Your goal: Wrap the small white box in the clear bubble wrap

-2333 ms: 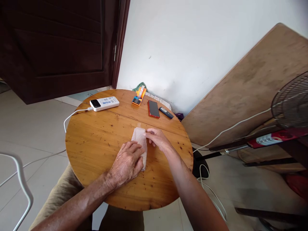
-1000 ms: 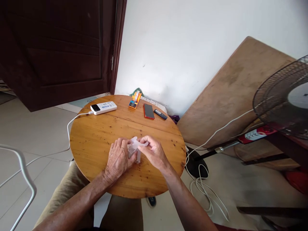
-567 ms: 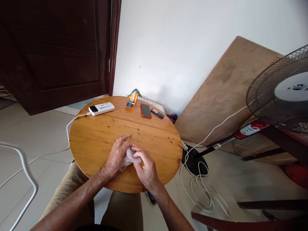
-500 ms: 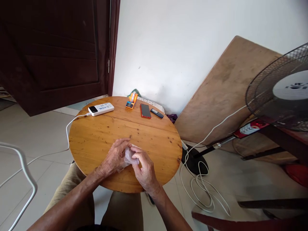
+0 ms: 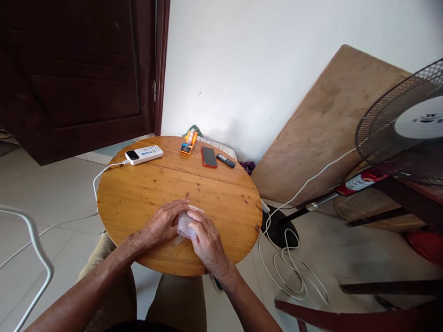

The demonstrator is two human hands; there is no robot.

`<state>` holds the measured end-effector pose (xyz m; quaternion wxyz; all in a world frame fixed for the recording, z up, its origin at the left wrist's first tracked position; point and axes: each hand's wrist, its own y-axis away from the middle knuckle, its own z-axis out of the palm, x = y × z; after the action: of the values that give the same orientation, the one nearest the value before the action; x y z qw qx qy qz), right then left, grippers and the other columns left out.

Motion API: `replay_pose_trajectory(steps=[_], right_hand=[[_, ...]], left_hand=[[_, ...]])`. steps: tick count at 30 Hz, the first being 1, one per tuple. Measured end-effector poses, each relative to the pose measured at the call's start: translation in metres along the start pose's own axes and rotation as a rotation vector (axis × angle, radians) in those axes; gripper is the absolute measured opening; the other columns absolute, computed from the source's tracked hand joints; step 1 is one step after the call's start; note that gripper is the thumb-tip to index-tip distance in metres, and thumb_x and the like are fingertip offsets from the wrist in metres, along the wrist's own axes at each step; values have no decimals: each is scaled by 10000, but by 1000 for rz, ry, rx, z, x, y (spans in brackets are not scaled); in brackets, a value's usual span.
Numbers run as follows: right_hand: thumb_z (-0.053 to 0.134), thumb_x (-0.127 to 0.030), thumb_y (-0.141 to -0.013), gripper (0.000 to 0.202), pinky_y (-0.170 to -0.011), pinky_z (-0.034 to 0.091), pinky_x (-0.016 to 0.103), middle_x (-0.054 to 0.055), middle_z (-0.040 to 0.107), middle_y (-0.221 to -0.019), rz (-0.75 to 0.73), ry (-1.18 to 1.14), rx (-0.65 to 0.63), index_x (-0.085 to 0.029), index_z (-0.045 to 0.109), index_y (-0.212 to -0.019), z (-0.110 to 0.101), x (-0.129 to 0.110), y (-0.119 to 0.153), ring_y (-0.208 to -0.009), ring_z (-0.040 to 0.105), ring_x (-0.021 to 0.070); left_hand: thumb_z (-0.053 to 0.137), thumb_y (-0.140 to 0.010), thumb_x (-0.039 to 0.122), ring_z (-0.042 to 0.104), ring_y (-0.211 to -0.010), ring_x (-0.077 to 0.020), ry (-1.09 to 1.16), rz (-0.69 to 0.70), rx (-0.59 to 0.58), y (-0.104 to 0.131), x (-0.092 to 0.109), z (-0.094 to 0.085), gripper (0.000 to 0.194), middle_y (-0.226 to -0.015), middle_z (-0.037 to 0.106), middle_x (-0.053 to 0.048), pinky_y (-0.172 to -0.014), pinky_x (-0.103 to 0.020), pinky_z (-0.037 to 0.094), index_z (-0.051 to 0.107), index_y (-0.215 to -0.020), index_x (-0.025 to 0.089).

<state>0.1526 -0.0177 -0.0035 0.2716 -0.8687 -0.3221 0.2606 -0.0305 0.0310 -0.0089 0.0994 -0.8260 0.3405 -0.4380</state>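
Note:
Between my hands, near the front of the round wooden table (image 5: 138, 193), is a small bundle of clear bubble wrap (image 5: 186, 225); what it may enclose is hidden. My left hand (image 5: 166, 222) closes on its left side, fingers bent over the far edge. From the right, my right hand (image 5: 206, 240) grips the bundle with thumb and curled fingers. A clear strip, perhaps film or tape, lies on the wood just below the bundle. Something whitish shows past the fingertips at the far side.
At the table's back stand a white power bank (image 5: 144, 155) with a cable, an orange tape dispenser (image 5: 188, 141), a red-edged phone (image 5: 209, 157) and a small dark blue device (image 5: 225, 160). A standing fan (image 5: 415, 124) and coiled white cable (image 5: 294, 276) are at right.
The bundle looks flatter and more squared now. My right fingers have moved down and closer over it, and the clear strip below shows more.

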Motion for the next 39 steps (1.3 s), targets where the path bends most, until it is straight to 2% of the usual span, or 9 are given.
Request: replay_pose_trajectory(steps=[4, 8, 12, 14, 18, 22, 26, 32, 39], right_hand=[[399, 56, -756, 391, -1016, 500, 408, 91, 653, -1214, 55, -115, 40, -228, 567, -966, -3, 7, -7, -1214, 580, 201], [450, -12, -753, 292, -915, 523, 331, 62, 694, -1115, 253, -329, -7, -225, 593, -894, -10, 17, -27, -1063, 647, 187], [549, -180, -798, 90, -691, 503, 246, -9, 685, -827, 523, -518, -136, -200, 620, -849, -13, 38, -51, -747, 633, 142], [593, -261, -805, 113, -655, 485, 237, -19, 666, -806, 597, -611, -178, -189, 630, -885, -13, 48, -57, -707, 610, 133], [720, -325, -757, 414, -831, 513, 296, 18, 679, -1071, 561, -788, -277, -215, 598, -1137, -12, 55, -52, -950, 646, 183], [762, -231, -694, 631, -974, 484, 347, 45, 625, -1262, 582, -755, -201, -244, 522, -1277, -7, 49, -41, -1128, 606, 207], [775, -230, -643, 617, -893, 537, 342, 54, 682, -1142, 702, -804, -114, -215, 546, -1215, 2, 49, -39, -1019, 660, 208], [752, -346, -707, 549, -759, 587, 335, 83, 725, -1071, 870, -954, -52, -203, 543, -1195, 9, 49, -35, -929, 706, 228], [676, -357, -777, 537, -719, 578, 311, 86, 728, -1064, 821, -667, 19, -187, 541, -1268, 9, 47, -30, -871, 708, 208]], left_hand=[[603, -768, 168, 647, -1024, -209, 118, -88, 40, -8, 4, 2, 307, -1113, 697, -78, -912, -335, 515, 660, -1069, 195], [622, -716, 242, 623, -762, -156, 208, -287, 78, -18, 7, 3, 233, -864, 691, -27, -692, -253, 502, 685, -932, 182], [601, -703, 408, 519, -532, -132, 237, -606, -35, -37, 7, -1, 292, -602, 587, 24, -499, -231, 386, 672, -823, 152], [582, -702, 444, 502, -502, -136, 200, -676, -96, -47, 6, -4, 316, -567, 565, 28, -474, -232, 342, 659, -795, 151], [541, -731, 428, 501, -533, -140, 32, -678, -130, -57, 1, -8, 275, -599, 581, 10, -487, -236, 290, 639, -728, 171], [512, -761, 409, 481, -576, -137, -94, -626, -72, -54, -1, -6, 272, -617, 577, 6, -524, -246, 287, 640, -704, 176], [532, -770, 463, 566, -672, -166, 215, -534, -33, -47, 1, -6, 385, -772, 666, -36, -598, -259, 406, 683, -904, 136], [667, -718, 485, 649, -870, -241, 631, -554, -154, -42, 0, -14, 553, -969, 707, -85, -723, -322, 504, 637, -1137, 127], [735, -705, 473, 632, -1021, -239, 811, -567, -72, -37, -14, 3, 793, -1149, 646, -115, -817, -341, 518, 448, -1364, 138]])
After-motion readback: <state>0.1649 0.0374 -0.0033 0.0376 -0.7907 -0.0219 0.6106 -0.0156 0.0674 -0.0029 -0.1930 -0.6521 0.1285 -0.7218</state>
